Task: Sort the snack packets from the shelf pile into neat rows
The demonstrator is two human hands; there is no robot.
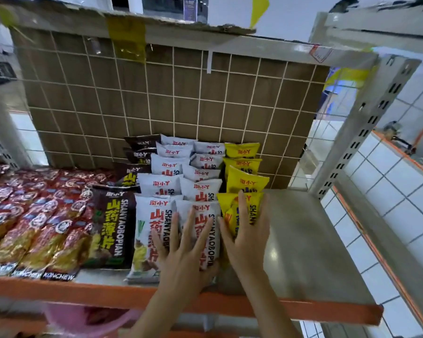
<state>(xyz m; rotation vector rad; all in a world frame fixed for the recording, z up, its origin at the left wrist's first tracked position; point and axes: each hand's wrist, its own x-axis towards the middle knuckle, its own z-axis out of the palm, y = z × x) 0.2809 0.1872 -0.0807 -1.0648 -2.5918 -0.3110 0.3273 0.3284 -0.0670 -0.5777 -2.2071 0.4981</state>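
Grey metal shelf (310,240) carries our packets already in rows running back to the grid: red (34,215) at left, then dark (112,223), two white (171,184) and yellow (244,181). We judge the sorting nearly done, only the front pair left to square. Our left hand (186,250) lies spread flat on the front white packet (203,230), our right hand (247,230) presses straight-fingered against the front yellow packet (230,208).

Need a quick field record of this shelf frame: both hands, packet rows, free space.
left hand: left hand flat, fingers spread, pressing on front white packet
right hand: right hand flat, fingers straight, on front yellow packet
rows, left to right: red packets; dark brown packets; two white rows; yellow row
free space: bare shelf right of the yellow row
backing: wire grid over cardboard
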